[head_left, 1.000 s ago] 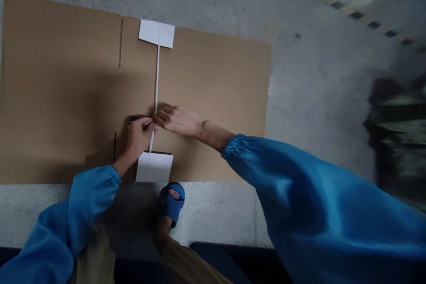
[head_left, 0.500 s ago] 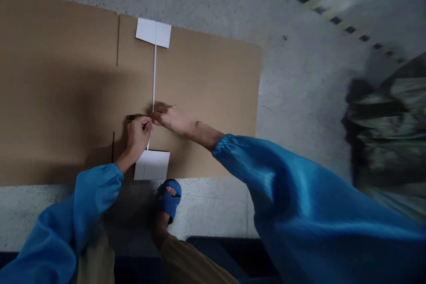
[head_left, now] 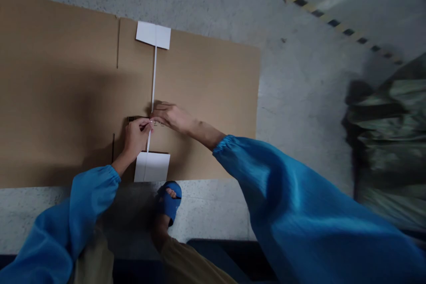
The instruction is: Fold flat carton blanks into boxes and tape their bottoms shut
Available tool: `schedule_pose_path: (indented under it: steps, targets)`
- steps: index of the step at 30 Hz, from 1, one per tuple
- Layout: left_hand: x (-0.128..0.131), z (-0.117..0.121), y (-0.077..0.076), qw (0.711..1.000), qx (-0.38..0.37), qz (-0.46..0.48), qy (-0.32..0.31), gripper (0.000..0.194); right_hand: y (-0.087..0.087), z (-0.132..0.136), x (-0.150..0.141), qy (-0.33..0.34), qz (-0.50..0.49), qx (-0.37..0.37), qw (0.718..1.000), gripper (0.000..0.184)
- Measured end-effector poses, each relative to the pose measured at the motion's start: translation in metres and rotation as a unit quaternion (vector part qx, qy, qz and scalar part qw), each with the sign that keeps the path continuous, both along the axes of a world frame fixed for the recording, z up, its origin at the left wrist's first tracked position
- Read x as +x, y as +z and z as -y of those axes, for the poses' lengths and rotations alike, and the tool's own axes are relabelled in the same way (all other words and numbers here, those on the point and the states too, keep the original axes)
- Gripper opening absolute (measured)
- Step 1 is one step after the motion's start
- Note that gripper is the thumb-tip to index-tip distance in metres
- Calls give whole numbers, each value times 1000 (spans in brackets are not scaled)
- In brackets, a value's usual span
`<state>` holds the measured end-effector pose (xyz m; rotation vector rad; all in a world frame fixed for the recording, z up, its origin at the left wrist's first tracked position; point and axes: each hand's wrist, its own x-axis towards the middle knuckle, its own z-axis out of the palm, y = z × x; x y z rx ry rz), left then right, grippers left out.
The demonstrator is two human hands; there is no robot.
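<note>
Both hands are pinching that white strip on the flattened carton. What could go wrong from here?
The white strip is thin and is pinched between the left hand and the right hand, so a hard tug might tear it. The white end piece lies at the edge of the flattened carton, close to the blue slipper, which might scuff it.

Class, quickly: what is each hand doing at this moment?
Left hand: closed, pinching the white strip on the cardboard.
Right hand: fingers pressed on the same strip; grip cannot be told.
</note>
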<state>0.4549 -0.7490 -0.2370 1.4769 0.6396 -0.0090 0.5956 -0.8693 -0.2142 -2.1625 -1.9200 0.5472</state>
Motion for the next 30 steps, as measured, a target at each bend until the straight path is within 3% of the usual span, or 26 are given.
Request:
schedule_pose_path:
  steps: [5, 8, 12, 17, 20, 24, 27, 30]
  targets:
    - [-2, -1, -2, 1000, 25, 6, 0, 8, -1, 3, -14, -3, 80, 15, 997, 39]
    - [-3, -2, -4, 1000, 12, 5, 9, 7, -5, 1, -22, -39, 78, 19, 996, 35]
    - [-2, -4, -6, 1000, 17, 9, -8, 9, -17, -7, -37, -171, 44, 40, 983, 34]
    - [-2, -2, -2, 999, 43, 20, -14, 12, -36, -14, -48, -358, -1, 119, 926, 36]
    - [-2, -1, 1, 998, 48, 16, -26, 11, -49, -15, -23, -449, -48, 193, 871, 47]
    - [0, -2, 4, 998, 51, 9, -22, 8, -61, -25, 49, -490, -75, 268, 826, 58]
    - [1, -3, 6, 998, 52, 8, -27, 8, -57, -36, 91, -529, -115, 292, 789, 59]
    - [2, -4, 8, 998, 54, 3, -28, 7, -43, -42, 98, -571, -197, 306, 736, 55]
